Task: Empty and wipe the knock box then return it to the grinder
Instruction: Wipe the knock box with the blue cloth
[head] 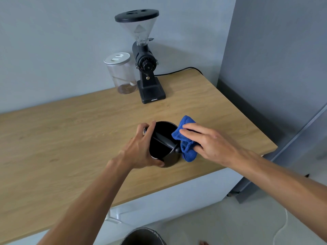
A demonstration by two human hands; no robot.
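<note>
The knock box (163, 144) is sitting on the wooden counter (70, 138), well in front of the grinder (146, 68) and close to the counter's front edge. The left hand (141, 147) is wrapping around the wall of the box on the side away from the cloth, with the thumb low near the base and the fingers reaching over the rim, so it is holding the box steady. The right hand (208, 140) is gripping a folded blue cloth (185, 138) and is pressing it against the rim on the opposite side of the box, just beside the end of the knock bar (164, 140) that crosses the opening. The inside looks dark and I cannot tell whether any grounds remain there. In my judgement the main risk is coming from the position of the box: if the wiping hand is pushing too hard toward the front edge, the box may be sliding or tipping off the counter. The cloth may also be catching on the bar, and then a pull could be lifting the box out of the left hand. On the floor below the box a bin (143, 236) is partly showing. A clear jar (122, 73) is standing just beside the grinder, so a careless return could be knocking it.
</note>
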